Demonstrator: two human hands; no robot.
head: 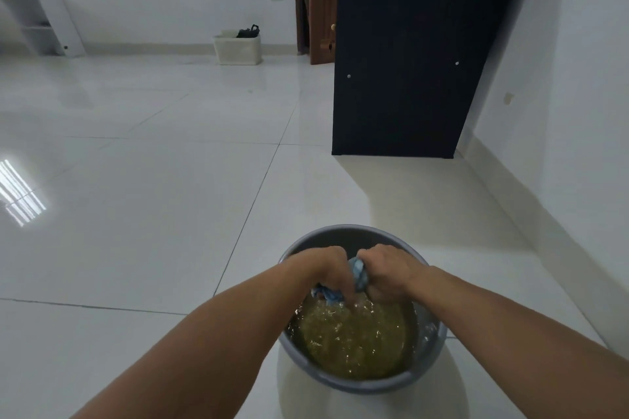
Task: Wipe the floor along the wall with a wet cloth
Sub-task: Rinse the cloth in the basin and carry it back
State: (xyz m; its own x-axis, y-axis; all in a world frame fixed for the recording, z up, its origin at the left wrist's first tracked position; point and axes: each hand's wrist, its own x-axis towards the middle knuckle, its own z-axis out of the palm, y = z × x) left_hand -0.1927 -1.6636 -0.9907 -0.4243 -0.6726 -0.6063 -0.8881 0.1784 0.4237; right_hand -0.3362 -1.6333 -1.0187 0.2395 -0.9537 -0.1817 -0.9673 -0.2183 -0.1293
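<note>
Lower centre of frame: I am holding both hands over the grey bucket (360, 384), which is holding yellowish, rippling water (354, 340). My left hand (326, 270) and right hand (386, 274) are both clenching the blue cloth (359, 274), twisted between them just above the water. White tiled floor (153, 197) is spreading around. Right: wall (561, 95). Upper centre: dark cabinet (408, 61); beyond, white basket (238, 48).
</note>
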